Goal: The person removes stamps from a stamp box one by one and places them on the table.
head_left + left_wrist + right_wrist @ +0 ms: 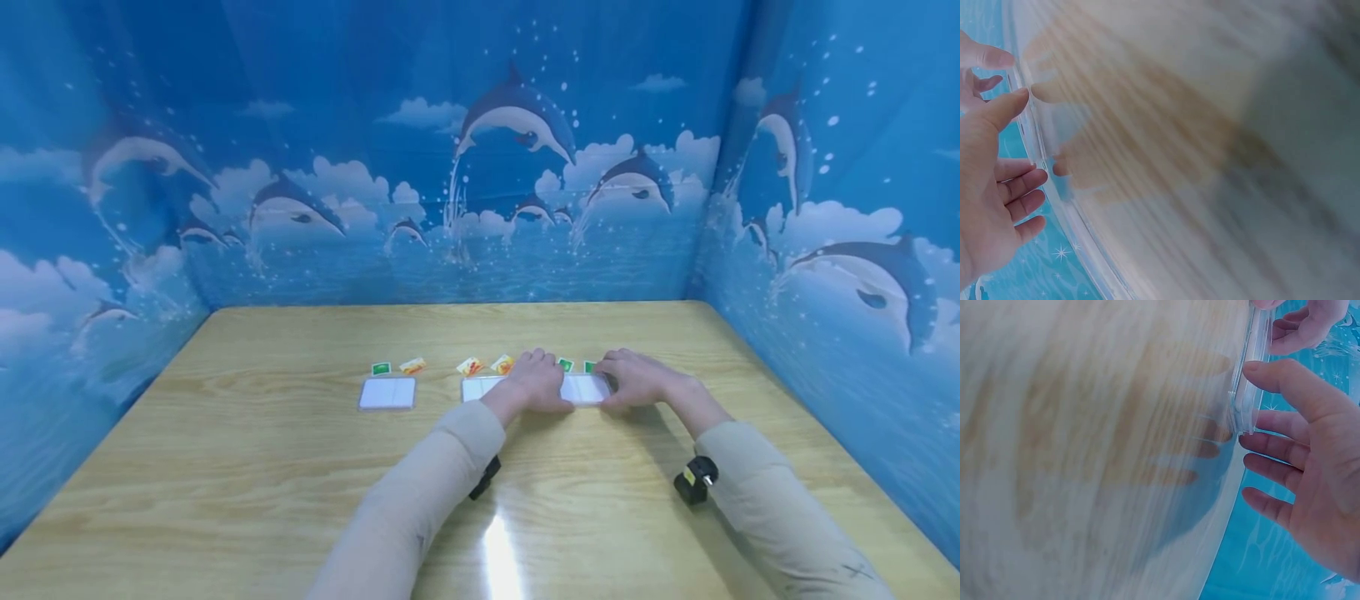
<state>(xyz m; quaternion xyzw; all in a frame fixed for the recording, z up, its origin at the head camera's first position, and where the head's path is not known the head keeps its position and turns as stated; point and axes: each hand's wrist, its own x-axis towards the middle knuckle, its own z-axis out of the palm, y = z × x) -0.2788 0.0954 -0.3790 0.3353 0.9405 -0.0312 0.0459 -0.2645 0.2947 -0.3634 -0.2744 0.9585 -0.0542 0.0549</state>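
Note:
The rightmost of the shallow clear plastic boxes (585,389), white inside with a dividing line, lies flat on the wooden table between both hands. My left hand (534,383) grips its left end, thumb at the near side and fingers at the far side. At the opposite end my right hand (636,380) holds it in the same way. Thumb and fingertips meet the clear rim in the left wrist view, where the left hand (991,181) shows beside it. From the right wrist view, the right hand (1316,450) has its thumb and index finger around the box's corner.
Another such box (480,387) is partly covered by the left hand, and one more box (387,393) sits further left. Behind them lie small picture cards: green ones (381,368) and orange ones (412,366). Dolphin-print curtains (450,267) border the table (262,467).

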